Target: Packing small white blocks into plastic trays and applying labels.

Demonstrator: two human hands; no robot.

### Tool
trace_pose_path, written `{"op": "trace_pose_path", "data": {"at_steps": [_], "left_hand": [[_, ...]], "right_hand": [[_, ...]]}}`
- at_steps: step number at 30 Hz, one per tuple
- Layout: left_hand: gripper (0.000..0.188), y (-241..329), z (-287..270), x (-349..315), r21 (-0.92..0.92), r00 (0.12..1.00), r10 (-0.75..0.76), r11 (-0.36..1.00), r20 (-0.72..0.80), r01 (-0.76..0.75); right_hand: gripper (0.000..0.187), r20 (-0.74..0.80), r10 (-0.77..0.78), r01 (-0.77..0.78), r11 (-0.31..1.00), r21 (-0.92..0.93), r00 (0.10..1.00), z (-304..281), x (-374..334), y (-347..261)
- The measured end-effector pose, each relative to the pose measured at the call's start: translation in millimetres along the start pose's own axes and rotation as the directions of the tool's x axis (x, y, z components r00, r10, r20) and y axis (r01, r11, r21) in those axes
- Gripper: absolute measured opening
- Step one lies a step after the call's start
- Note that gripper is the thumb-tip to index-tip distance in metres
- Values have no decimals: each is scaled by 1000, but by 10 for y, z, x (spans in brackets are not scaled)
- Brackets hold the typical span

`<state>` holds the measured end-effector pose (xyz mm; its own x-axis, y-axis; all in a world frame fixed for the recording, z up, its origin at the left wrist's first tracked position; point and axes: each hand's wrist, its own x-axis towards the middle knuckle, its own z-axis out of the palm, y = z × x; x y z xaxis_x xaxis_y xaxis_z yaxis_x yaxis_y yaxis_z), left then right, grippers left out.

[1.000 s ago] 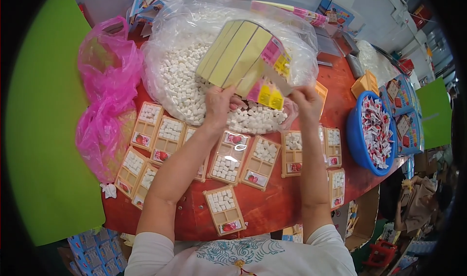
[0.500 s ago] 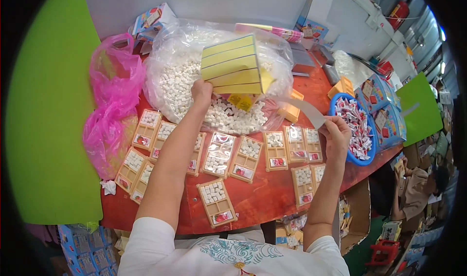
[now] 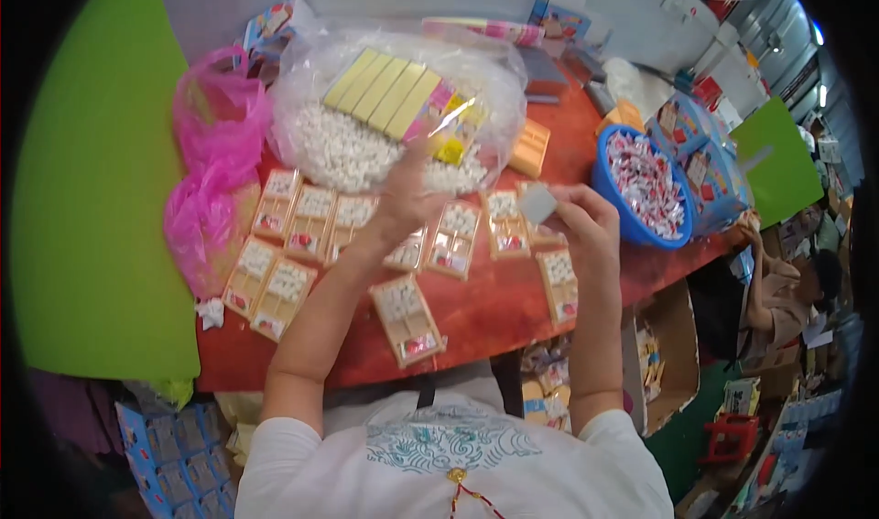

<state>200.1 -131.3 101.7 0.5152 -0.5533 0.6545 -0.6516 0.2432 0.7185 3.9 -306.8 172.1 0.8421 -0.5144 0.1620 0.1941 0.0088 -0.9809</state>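
Observation:
My right hand (image 3: 591, 219) pinches a small pale grey piece of strip (image 3: 537, 204) between thumb and fingers, above the trays at the right. Motion smears my left hand (image 3: 407, 189), so its fingers do not read clearly; it hangs over the near edge of a big clear plastic bag (image 3: 307, 61). White cubes (image 3: 343, 148) fill this bag. On top of them lies a yellow sheet with dark stripes (image 3: 383, 93), beside clear-wrapped pieces with yellow and pink print (image 3: 450, 127). Beneath my arms, small tan compartment trays (image 3: 403, 318) hold white cubes and red-printed packets.
A blue basin (image 3: 606, 194) of small red-and-white packets stands right, beside blue printed boxes (image 3: 723, 185). Tan trays (image 3: 529, 148) are stacked behind. A pink plastic bag (image 3: 215, 180) lies left, near a green panel (image 3: 101, 199). Another person (image 3: 778, 290) sits far right.
The yellow striped sheet has left my left hand and lies on the bag. My left hand has come nearer and right. My right hand has moved left; less of the grey strip shows.

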Motion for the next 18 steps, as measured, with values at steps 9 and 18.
{"op": "trace_pose_path", "data": {"at_steps": [9, 18], "left_hand": [[42, 1043, -53, -789, -332, 939, -343, 884, 20, 330], [40, 1240, -347, -1419, -757, 752, -659, 504, -24, 417]], "right_hand": [[11, 356, 8, 15, 998, -63, 934, 1027, -379, 16], [23, 365, -250, 406, 792, -456, 897, 1131, -782, 305]]}}
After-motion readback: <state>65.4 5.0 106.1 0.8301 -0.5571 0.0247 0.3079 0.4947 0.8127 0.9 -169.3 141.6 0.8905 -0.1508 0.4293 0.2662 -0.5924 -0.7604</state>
